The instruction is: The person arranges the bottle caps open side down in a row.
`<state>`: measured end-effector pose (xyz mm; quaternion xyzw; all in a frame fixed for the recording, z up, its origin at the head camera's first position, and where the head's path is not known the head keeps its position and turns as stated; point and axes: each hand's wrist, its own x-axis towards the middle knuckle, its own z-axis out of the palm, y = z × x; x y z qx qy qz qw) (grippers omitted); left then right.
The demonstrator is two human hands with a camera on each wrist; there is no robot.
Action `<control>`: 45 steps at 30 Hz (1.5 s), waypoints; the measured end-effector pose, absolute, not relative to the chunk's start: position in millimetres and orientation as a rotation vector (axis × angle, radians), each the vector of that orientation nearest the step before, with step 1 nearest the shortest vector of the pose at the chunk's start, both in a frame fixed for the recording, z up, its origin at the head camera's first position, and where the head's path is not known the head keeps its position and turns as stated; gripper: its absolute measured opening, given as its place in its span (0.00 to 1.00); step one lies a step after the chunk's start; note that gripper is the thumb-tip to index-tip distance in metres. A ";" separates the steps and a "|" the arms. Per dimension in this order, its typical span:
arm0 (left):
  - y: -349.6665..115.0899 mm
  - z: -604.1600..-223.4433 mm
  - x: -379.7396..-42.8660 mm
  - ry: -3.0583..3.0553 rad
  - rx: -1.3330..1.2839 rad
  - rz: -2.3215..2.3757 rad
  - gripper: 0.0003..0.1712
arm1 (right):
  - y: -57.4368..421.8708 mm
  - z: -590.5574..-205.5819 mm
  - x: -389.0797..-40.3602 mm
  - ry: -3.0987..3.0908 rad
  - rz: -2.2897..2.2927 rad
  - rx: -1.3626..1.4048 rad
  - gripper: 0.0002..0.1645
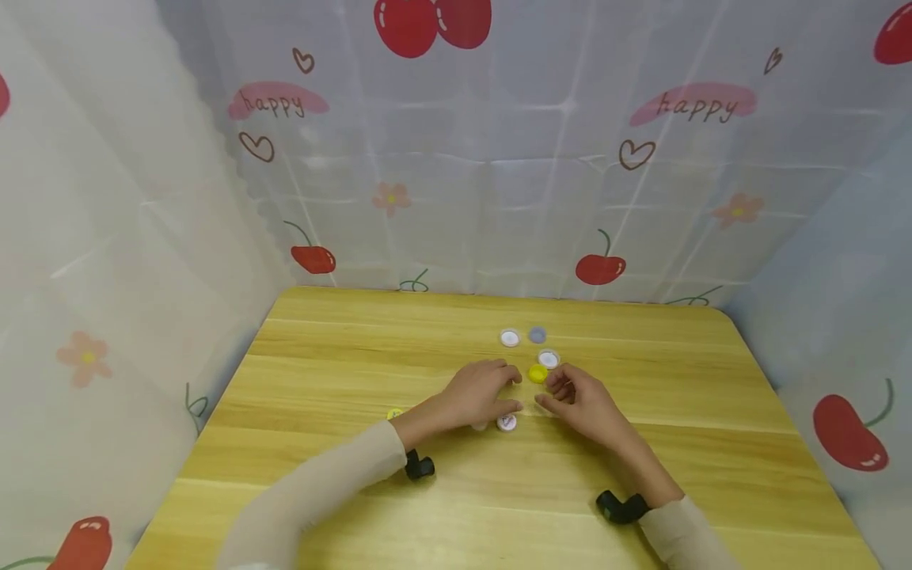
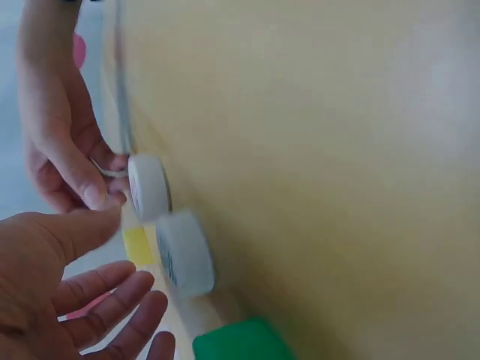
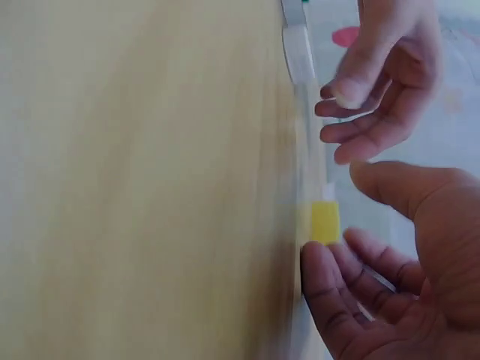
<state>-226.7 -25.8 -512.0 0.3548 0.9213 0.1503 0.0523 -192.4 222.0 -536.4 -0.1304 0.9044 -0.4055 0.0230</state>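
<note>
In the head view, my left hand [image 1: 480,393] hovers low over the table with thumb and fingers spread apart. A white round piece with a dark mark [image 1: 507,423] lies just below its thumb. My right hand [image 1: 587,404] faces it, fingers bent loosely and thumb apart from them. Right by its fingertips is a yellow round piece [image 1: 537,374], with a white round piece [image 1: 549,359] behind. The left wrist view shows thick white discs [image 2: 185,253] beside the left fingers and a green piece [image 2: 244,341] nearer the camera. Nothing shows in either hand's grasp.
Farther back lie another white disc [image 1: 509,338] and a grey disc [image 1: 537,334]. A yellow piece [image 1: 394,414] is partly hidden by the left wrist. Black wrist mounts [image 1: 621,507] stick out below both forearms. Patterned curtains [image 1: 484,229] surround the wooden table [image 1: 456,507].
</note>
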 end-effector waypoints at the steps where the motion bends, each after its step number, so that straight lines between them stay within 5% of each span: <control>1: -22.5 -511.2 -232.1 2.781 1.065 0.467 0.26 | 224.5 -536.2 -194.8 2.798 -1.260 -0.352 0.22; 12: 14.9 -509.4 -270.7 2.708 0.976 0.548 0.26 | 226.7 -540.2 -212.0 2.851 -1.214 -0.187 0.23; 20: 24.8 -512.3 -270.9 2.715 0.968 0.584 0.14 | 222.5 -542.9 -217.9 2.889 -1.203 -0.238 0.19; 45: -21.3 -515.2 -260.6 2.492 1.195 0.939 0.19 | 218.2 -527.2 -190.6 2.828 -1.406 -0.484 0.18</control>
